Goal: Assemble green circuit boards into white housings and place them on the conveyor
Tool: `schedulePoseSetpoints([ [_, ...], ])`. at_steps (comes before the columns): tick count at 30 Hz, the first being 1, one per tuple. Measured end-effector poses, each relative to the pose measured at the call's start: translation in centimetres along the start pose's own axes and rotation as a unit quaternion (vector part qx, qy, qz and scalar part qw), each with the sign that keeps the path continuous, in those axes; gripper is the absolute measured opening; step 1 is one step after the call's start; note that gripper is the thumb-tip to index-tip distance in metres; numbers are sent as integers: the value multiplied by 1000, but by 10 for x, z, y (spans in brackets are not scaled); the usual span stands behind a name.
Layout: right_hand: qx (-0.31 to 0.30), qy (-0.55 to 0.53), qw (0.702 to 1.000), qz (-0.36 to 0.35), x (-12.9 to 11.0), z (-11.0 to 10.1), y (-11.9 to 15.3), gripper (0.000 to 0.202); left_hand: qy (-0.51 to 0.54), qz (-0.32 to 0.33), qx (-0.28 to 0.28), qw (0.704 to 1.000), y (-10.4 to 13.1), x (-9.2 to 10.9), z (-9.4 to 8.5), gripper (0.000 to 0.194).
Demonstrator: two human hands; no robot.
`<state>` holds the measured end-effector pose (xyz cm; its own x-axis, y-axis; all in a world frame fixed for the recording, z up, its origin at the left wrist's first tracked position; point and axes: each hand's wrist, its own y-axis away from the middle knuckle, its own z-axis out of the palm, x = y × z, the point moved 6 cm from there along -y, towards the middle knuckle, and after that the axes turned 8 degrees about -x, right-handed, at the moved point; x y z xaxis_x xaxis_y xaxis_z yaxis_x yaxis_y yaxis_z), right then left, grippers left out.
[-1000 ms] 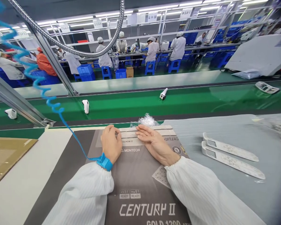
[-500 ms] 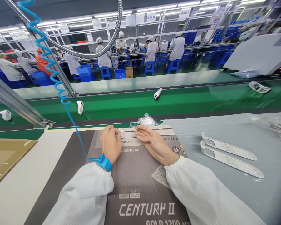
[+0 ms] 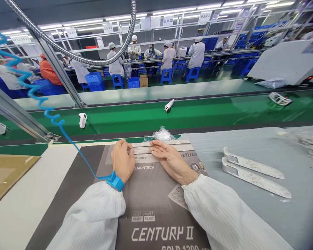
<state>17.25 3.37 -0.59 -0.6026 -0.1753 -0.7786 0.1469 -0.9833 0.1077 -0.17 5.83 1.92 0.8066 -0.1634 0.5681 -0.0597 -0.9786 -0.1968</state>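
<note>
A dark printed cardboard sheet (image 3: pixel 151 194) lies flat in front of me, marked MONTECH and CENTURY II. My left hand (image 3: pixel 123 160) rests on its far part with curled fingers and a blue strap at the wrist; whether anything is under the fingers is hidden. My right hand (image 3: pixel 169 159) lies on its side at the far edge, fingers extended, palm turned toward the left hand, holding nothing. Between the hands the pale striped edge of the cardboard shows. Crumpled clear plastic (image 3: pixel 163 134) sits just beyond. Two long white plastic parts (image 3: pixel 255 177) lie to the right.
Beyond the work surface runs a green conveyor (image 3: pixel 125 119) carrying small white devices (image 3: pixel 82 120). Brown cardboard (image 3: pixel 10 173) is at the left, bagged parts (image 3: pixel 310 140) at the right. A coiled blue cord (image 3: pixel 45 107) hangs at left. People sit at a far bench.
The white devices on the conveyor have shifted left. The coiled blue cord has swung left. My hands have stayed in nearly the same place.
</note>
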Motion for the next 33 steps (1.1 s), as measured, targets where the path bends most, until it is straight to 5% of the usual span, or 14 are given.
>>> schedulePoseSetpoints([
  [14,4,21,1000,16,-3,1,6,36,33,25,21,999,0,2,0,20],
  [20,-13,227,974,-8,-57,-10,-18,29,55,7,22,998,3,2,1,15],
  [23,16,413,910,-24,-92,-29,-68,24,71,-8,19,997,3,3,1,14],
  [27,86,668,738,-38,-118,-45,-144,30,86,-26,15,996,3,2,4,14],
  [33,105,763,636,-43,-99,-38,-210,39,95,-21,21,995,5,0,6,15],
])
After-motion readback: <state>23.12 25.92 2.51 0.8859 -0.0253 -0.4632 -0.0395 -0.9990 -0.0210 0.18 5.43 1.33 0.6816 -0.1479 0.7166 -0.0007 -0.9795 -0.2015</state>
